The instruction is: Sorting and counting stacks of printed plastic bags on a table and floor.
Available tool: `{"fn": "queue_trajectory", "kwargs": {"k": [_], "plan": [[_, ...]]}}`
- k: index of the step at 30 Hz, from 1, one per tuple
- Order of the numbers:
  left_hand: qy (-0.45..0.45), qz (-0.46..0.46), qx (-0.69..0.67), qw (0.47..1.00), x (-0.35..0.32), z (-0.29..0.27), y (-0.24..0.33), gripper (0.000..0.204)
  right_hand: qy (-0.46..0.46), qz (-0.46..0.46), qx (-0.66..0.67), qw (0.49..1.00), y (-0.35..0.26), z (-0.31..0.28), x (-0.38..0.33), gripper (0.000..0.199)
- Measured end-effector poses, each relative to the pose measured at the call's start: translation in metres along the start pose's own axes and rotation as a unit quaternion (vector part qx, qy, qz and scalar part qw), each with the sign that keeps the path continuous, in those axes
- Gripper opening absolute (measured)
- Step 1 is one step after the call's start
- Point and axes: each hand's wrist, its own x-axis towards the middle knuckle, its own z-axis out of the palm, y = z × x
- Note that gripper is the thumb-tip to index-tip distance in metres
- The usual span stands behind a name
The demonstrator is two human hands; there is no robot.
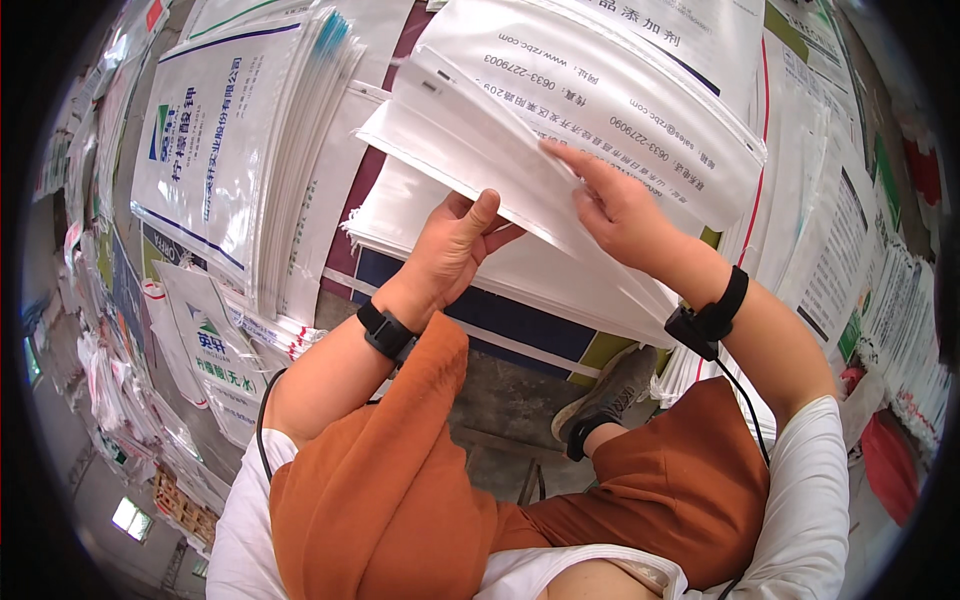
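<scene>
A stack of flat white printed sacks (pixel 600 110) lies in front of me, its upper layers lifted and curving along the near edge. My right hand (pixel 622 210) is on the lifted white sack (pixel 505 150), its index finger stretched along the surface and its other fingers bent at the edge. To its left is my left hand (pixel 455 250), with the thumb up and apart from the fingers. It is at the near edge of the raised layers, over a lower pile of white sacks (pixel 395 205). Part of its fingers is hidden.
Another pile of printed white sacks (pixel 215 130) stands at the left, with more sacks (pixel 215 345) below it. Further stacks (pixel 810 220) line the right side. A dark blue and green printed surface (pixel 500 310) lies under the pile. My shoe (pixel 610 395) is close below its edge.
</scene>
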Motion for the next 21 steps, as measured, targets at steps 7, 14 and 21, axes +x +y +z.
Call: {"fn": "queue_trajectory", "kwargs": {"k": [7,14,21], "plan": [[0.003,0.002,0.004,1.0,0.0,0.003,0.003,0.068,-0.082,-0.087,-0.143,0.983,-0.006,0.003,-0.002,0.043],[-0.058,-0.033,0.003,0.998,-0.004,0.002,0.012,0.075,-0.092,-0.004,-0.133,0.987,-0.004,0.006,0.002,0.027],[-0.056,-0.284,0.205,0.935,-0.024,-0.028,0.024,0.058,0.26,-0.007,-0.268,0.928,0.043,-0.111,0.067,0.024]]}}
